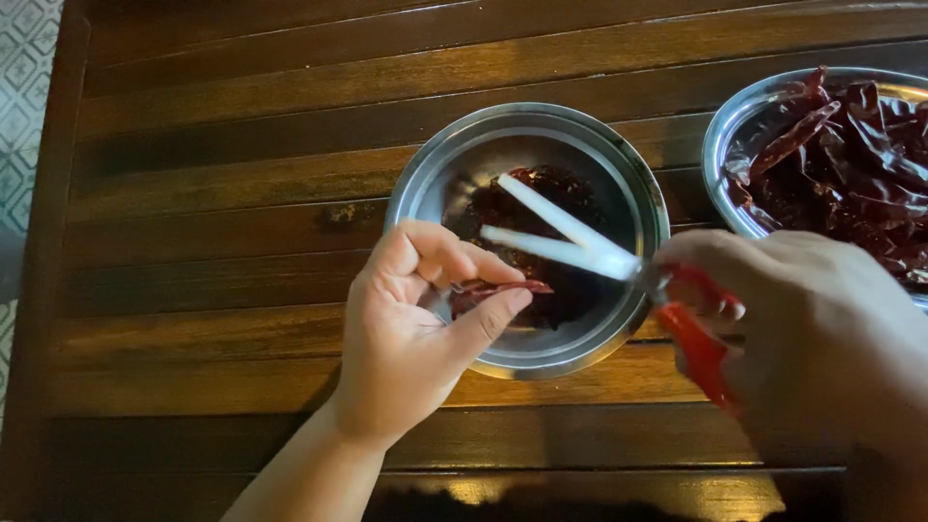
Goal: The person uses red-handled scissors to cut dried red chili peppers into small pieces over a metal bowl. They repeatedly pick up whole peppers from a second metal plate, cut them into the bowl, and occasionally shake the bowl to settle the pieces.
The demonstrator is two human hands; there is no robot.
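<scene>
My left hand (416, 329) pinches a dried red chili (503, 289) between thumb and fingers, over the near rim of a round steel bowl (425, 174). Dark cut chili pieces (541, 193) lie in the bowl. My right hand (822, 329) grips red-handled scissors (696, 338). Their pale blades (561, 237) are spread apart above the bowl, pointing left toward the chili, a little above it and not touching it.
A second steel bowl (720, 145) at the right edge is heaped with whole dried red chilies (860, 155). Everything rests on a dark slatted wooden table (222, 193). A patterned tiled floor (24, 97) shows past the table's left edge.
</scene>
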